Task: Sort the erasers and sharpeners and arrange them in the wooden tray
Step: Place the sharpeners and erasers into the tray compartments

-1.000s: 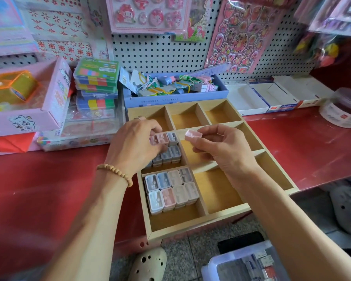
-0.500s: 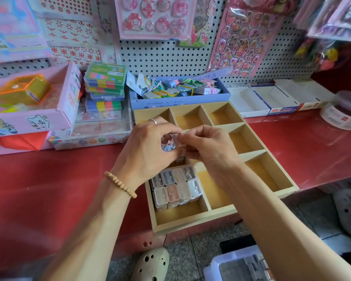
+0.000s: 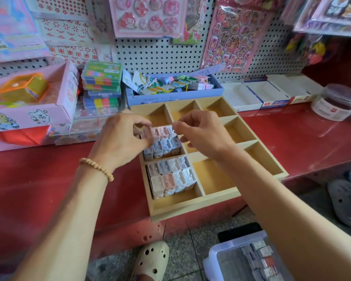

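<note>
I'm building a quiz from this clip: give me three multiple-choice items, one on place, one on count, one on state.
1. Where in the compartmented wooden tray are the small pastel plastic sharpeners?
A left column B right column C back row

2. How many sharpeners are visible in the nearest filled compartment?
A three B eight C twelve

3. What are the left hand and right hand doing?
A resting flat B pinching at the sharpeners' back row C lifting the tray

Key: 1 A, the right and back compartments show bare wood; 2 B, two rows of four; 3 B, curled fingertips meet there.

1. Pegboard point(image 3: 160, 55) with hanging sticker sheets point(image 3: 234, 35).
2. Pink carton point(image 3: 31, 114), far left.
3. Stacked colour-block cases point(image 3: 101, 78).
4. Blue box point(image 3: 176, 96).
5. Lidded clear jar point(image 3: 336, 102), right.
6. Cream clog point(image 3: 152, 260) on the floor.
</note>
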`<act>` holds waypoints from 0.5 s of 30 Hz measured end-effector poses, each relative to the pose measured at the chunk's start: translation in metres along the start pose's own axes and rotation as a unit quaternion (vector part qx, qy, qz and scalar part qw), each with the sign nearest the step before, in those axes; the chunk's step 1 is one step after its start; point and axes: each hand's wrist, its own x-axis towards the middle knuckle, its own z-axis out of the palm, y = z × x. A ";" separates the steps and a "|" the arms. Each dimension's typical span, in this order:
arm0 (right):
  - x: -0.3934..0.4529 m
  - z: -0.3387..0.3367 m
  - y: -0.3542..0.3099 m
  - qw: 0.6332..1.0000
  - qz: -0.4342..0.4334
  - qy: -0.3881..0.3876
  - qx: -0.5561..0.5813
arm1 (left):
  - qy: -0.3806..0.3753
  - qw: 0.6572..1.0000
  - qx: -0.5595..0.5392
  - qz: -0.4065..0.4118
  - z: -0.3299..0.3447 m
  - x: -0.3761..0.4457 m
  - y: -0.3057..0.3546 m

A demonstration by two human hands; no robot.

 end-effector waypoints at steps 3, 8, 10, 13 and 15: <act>-0.005 -0.019 0.003 1.000 -0.011 0.005 -0.024 | -0.034 0.998 0.055 -0.015 0.001 0.008 -0.005; -0.011 -0.035 0.012 0.999 -0.023 0.016 -0.032 | -0.059 0.993 0.097 -0.016 0.005 0.018 -0.003; -0.013 -0.038 0.018 0.998 -0.031 0.013 -0.044 | -0.061 0.993 0.098 -0.021 0.004 0.020 -0.005; -0.015 -0.042 0.023 0.998 -0.033 0.006 -0.056 | -0.066 0.993 0.092 -0.028 0.001 0.021 -0.011; -0.015 -0.046 0.028 0.998 -0.031 0.011 -0.052 | -0.073 0.992 0.099 -0.032 0.000 0.021 -0.013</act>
